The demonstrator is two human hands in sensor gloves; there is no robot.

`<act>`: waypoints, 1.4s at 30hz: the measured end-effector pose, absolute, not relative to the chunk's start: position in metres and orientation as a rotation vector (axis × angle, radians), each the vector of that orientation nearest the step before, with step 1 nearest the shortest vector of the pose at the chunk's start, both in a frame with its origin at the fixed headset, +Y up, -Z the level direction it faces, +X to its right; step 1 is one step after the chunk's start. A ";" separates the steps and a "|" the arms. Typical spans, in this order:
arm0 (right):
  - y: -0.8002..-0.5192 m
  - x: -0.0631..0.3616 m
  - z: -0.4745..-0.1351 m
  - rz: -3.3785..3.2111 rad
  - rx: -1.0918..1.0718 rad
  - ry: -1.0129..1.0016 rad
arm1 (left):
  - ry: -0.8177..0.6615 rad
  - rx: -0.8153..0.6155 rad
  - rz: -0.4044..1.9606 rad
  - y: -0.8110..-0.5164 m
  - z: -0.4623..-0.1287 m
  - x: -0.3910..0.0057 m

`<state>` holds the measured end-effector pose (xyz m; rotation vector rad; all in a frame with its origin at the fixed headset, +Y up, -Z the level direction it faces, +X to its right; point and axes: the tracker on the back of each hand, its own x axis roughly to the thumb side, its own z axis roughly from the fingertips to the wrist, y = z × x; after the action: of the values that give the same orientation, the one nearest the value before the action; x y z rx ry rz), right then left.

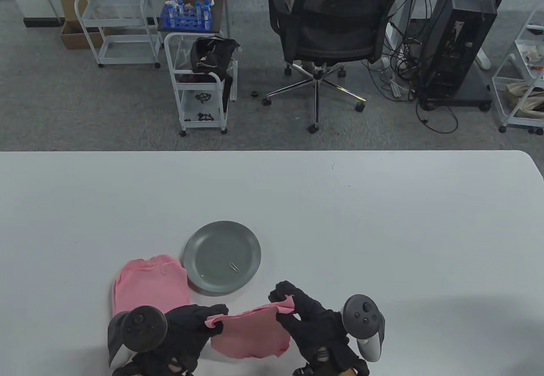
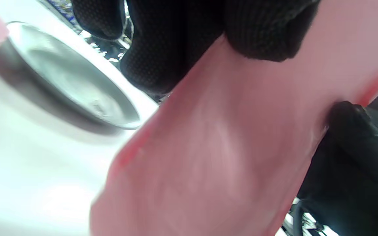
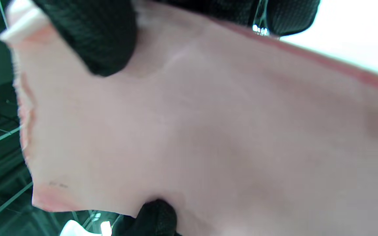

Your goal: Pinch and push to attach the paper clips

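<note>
A pink paper sheet (image 1: pixel 250 331) hangs between my two hands near the table's front edge. My left hand (image 1: pixel 212 323) pinches its left corner. My right hand (image 1: pixel 285 303) pinches its upper right corner. The sheet fills the left wrist view (image 2: pixel 228 154) and the right wrist view (image 3: pixel 208 131), with my gloved fingers (image 2: pixel 258 29) pressed on it. A grey plate (image 1: pixel 199 261) lies just beyond the hands and holds one paper clip (image 1: pixel 233 267). A second pink sheet (image 1: pixel 148 284) lies flat left of the plate, with a paper clip (image 1: pixel 162 269) on its far edge.
The white table (image 1: pixel 340 206) stretches wide beyond the plate. Past its far edge stand a white trolley (image 1: pixel 199 91), an office chair (image 1: pixel 335 32) and a computer tower (image 1: pixel 461 40) on grey carpet.
</note>
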<state>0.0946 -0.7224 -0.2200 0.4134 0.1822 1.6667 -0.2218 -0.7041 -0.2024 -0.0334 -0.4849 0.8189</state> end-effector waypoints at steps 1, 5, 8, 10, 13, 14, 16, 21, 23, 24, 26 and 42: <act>-0.723 0.095 -0.220 1.634 0.426 0.221 | -0.502 -0.031 0.809 -0.700 -0.200 -0.219; -0.720 0.102 -0.220 1.443 0.453 0.260 | -0.529 -0.042 0.723 -0.694 -0.195 -0.204; -0.713 0.108 -0.215 1.462 0.390 0.124 | -0.498 -0.110 0.692 -0.695 -0.202 -0.201; -0.705 0.121 -0.209 1.606 0.295 -0.097 | -0.386 -0.082 0.643 -0.689 -0.211 -0.212; -0.699 0.143 -0.203 1.715 0.123 -0.358 | -0.244 0.059 0.539 -0.686 -0.232 -0.231; -0.699 0.149 -0.203 1.717 0.101 -0.389 | -0.237 0.041 0.466 -0.688 -0.240 -0.231; -0.702 0.158 -0.204 1.674 0.052 -0.384 | -0.218 -0.085 0.250 -0.697 -0.257 -0.223; -0.710 0.163 -0.210 1.621 0.032 -0.336 | -0.252 -0.308 -0.137 -0.725 -0.290 -0.173; -0.709 0.162 -0.210 1.639 0.035 -0.338 | -0.252 -0.327 -0.190 -0.734 -0.300 -0.157; -0.709 0.162 -0.211 1.647 0.041 -0.336 | -0.243 -0.341 -0.199 -0.739 -0.306 -0.150; -0.710 0.161 -0.212 1.650 0.048 -0.328 | -0.213 -0.387 -0.225 -0.747 -0.318 -0.143; -0.711 0.151 -0.216 1.692 0.087 -0.280 | -0.336 -0.212 -0.087 -0.758 -0.322 -0.153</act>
<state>0.1509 -0.7108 -0.2160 0.0873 -0.2805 1.6925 -0.1532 -0.7576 -0.3217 -0.2120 -0.3358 -0.0867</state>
